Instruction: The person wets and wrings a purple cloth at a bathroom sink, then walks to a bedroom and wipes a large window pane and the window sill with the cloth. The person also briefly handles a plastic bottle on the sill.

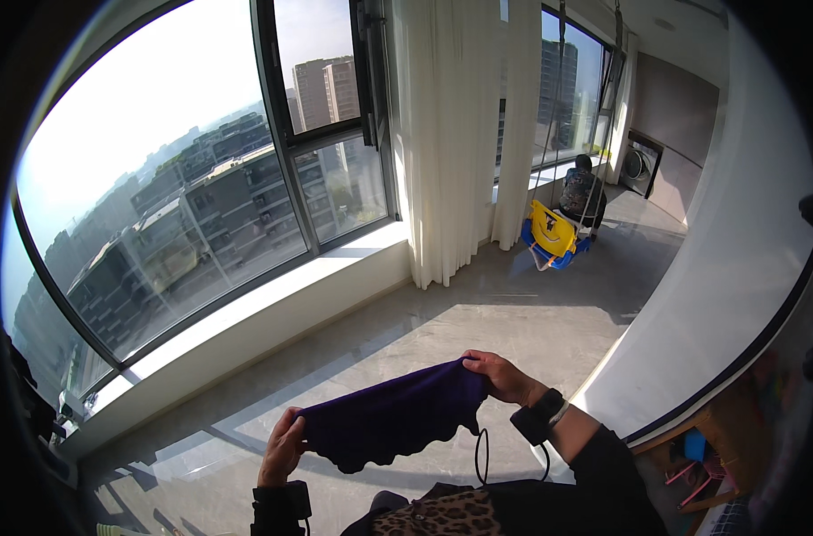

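Note:
A dark purple cloth (390, 415) with a wavy lower edge is stretched out in front of me, above the floor. My left hand (283, 443) pinches its upper left corner between thumb and fingers. At the opposite upper corner, my right hand (503, 376) grips the cloth the same way and sits higher in the view. The top edge runs taut between both hands, while the scalloped edge hangs down. Each wrist wears a black device, and a thin black cable (483, 455) loops below my right hand.
Grey tiled floor (380, 342) lies beneath, partly sunlit. Large windows with a white sill (266, 295) line the left, beside a cream curtain (447, 147). Further off, a yellow and blue swing seat (552, 231) hangs near a seated person (581, 191). A curved white wall (715, 268) stands right.

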Motion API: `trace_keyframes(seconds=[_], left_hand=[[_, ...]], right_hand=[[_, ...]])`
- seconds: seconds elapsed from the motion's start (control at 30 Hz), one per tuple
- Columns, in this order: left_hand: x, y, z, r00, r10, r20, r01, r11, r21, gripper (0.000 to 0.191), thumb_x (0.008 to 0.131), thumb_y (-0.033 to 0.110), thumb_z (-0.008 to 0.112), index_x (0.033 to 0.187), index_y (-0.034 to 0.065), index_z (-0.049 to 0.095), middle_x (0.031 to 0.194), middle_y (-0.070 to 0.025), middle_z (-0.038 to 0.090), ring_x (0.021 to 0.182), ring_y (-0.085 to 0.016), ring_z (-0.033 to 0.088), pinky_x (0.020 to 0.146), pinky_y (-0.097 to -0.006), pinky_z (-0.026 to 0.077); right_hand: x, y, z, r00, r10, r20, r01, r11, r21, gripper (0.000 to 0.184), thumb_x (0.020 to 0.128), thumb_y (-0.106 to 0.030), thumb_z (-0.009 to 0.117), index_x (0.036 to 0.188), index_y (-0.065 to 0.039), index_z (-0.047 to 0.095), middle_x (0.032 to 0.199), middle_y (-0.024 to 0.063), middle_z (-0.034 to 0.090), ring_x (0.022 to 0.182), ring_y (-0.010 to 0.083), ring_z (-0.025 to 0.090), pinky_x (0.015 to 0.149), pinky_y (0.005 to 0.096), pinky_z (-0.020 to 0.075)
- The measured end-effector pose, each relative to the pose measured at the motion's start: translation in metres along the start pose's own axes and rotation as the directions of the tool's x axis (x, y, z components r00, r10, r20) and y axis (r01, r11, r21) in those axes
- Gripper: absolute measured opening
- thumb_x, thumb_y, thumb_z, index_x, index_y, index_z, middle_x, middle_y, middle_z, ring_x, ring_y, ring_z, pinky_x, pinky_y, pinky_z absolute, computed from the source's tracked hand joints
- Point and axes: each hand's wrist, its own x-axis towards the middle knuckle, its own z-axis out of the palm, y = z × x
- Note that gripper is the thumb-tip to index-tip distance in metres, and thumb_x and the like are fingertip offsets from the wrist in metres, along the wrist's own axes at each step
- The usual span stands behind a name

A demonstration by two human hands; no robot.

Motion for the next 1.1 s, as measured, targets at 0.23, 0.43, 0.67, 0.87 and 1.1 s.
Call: trace_keyframes(seconds=[0.23, 0.43, 0.67, 0.87, 1.1], left_hand=[[0.201, 0.021, -0.030, 1.000, 0.006, 0.014, -0.004, 0.992, -0.129, 0.017, 0.104, 0.023, 0.042, 0.112, 0.0097, 0.051, 0.098, -0.0030, 0.061, 0.084, -0.012, 0.065, 0.069, -0.0232, 0.056], [0.362, 0.023, -0.011, 0.766, 0.189, 0.614, -0.621, 0.466, 0.631, 0.044, 0.094, 0.010, 0.059, 0.134, 0.0044, 0.043, 0.132, -0.0177, 0.043, 0.120, -0.030, 0.050, 0.099, -0.0411, 0.045], [0.525, 0.068, -0.099, 0.795, -0.231, 0.561, 0.069, 0.953, 0.295, 0.044, 0.101, 0.027, 0.053, 0.137, 0.0034, 0.047, 0.136, -0.0117, 0.052, 0.120, -0.023, 0.054, 0.099, -0.0367, 0.047], [0.671, 0.081, -0.155, 0.978, -0.147, 0.146, 0.179, 0.953, -0.244, 0.053, 0.103, 0.036, 0.045, 0.146, 0.0053, 0.036, 0.146, -0.0134, 0.041, 0.126, -0.024, 0.049, 0.101, -0.0417, 0.044], [0.810, 0.121, -0.180, 0.967, 0.253, 0.032, -0.240, 0.945, -0.221, 0.049, 0.097, 0.037, 0.050, 0.136, 0.0081, 0.046, 0.132, -0.0096, 0.054, 0.122, -0.026, 0.052, 0.105, -0.0390, 0.040]], right_hand=[[0.213, 0.013, 0.003, 0.966, 0.242, -0.090, -0.235, 0.969, 0.079, 0.038, 0.102, -0.030, 0.045, 0.128, -0.002, 0.048, 0.117, 0.0090, 0.061, 0.105, 0.0206, 0.063, 0.088, 0.0371, 0.0548], [0.364, 0.008, -0.001, 0.983, 0.181, -0.039, -0.163, 0.943, 0.290, 0.040, 0.102, -0.038, 0.046, 0.123, -0.005, 0.051, 0.110, 0.0097, 0.061, 0.098, 0.0209, 0.061, 0.090, 0.0406, 0.0509], [0.474, -0.059, -0.088, 0.847, 0.012, -0.532, 0.223, 0.900, 0.374, 0.035, 0.100, -0.026, 0.050, 0.126, -0.003, 0.053, 0.120, 0.0093, 0.062, 0.106, 0.0213, 0.062, 0.091, 0.0366, 0.0515], [0.630, -0.146, -0.122, 0.822, -0.479, -0.308, 0.306, 0.828, -0.469, 0.034, 0.097, -0.024, 0.058, 0.125, -0.005, 0.056, 0.113, 0.0051, 0.063, 0.100, 0.0155, 0.061, 0.086, 0.0293, 0.0499], [0.767, -0.224, -0.082, 0.781, -0.168, 0.601, 0.622, 0.279, -0.731, 0.045, 0.091, -0.032, 0.065, 0.129, -0.008, 0.057, 0.135, 0.0147, 0.055, 0.125, 0.0322, 0.052, 0.103, 0.0394, 0.0446]])
